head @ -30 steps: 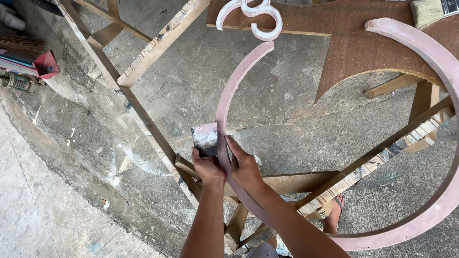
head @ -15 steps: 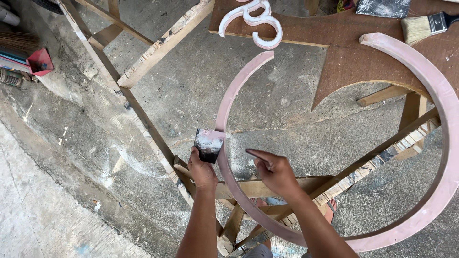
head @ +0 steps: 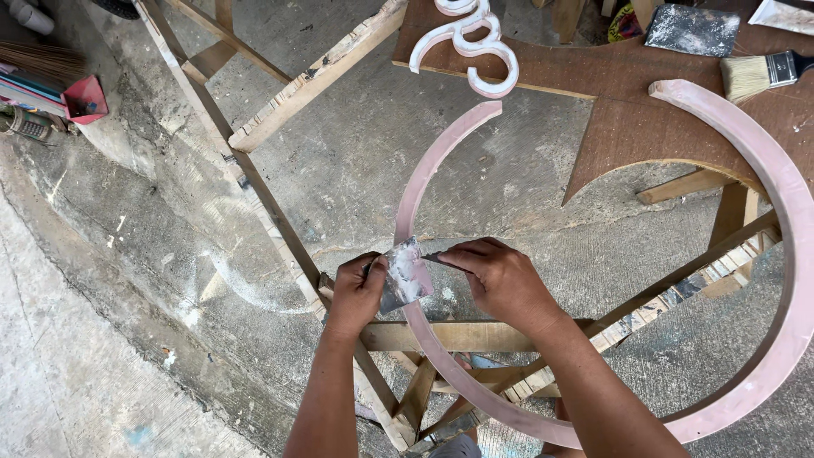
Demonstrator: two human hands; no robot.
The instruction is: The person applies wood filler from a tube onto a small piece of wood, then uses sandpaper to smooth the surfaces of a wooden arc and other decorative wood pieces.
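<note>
A large pink open ring (head: pixel 788 254) rests on a frame of wooden slats (head: pixel 305 80) over a concrete floor. My left hand (head: pixel 354 293) grips a small grey square of sandpaper (head: pixel 405 276) and holds it against the ring's left arc (head: pixel 424 182). My right hand (head: pixel 500 284) is right beside it, fingers pinching the sandpaper's right edge over the ring. Both forearms reach in from the bottom of the view.
A brown board (head: pixel 644 119) at the top carries a white curly cut-out shape (head: pixel 475 51), a paintbrush (head: pixel 759 75) and another grey sandpaper sheet (head: pixel 691 30). At the far left lie a red dustpan (head: pixel 83 100) and a broom (head: pixel 42 59).
My right hand lifted off the ring with a finger pointing out, then came back to the sandpaper. The left hand tilted the sandpaper. The view shifted down slightly.
</note>
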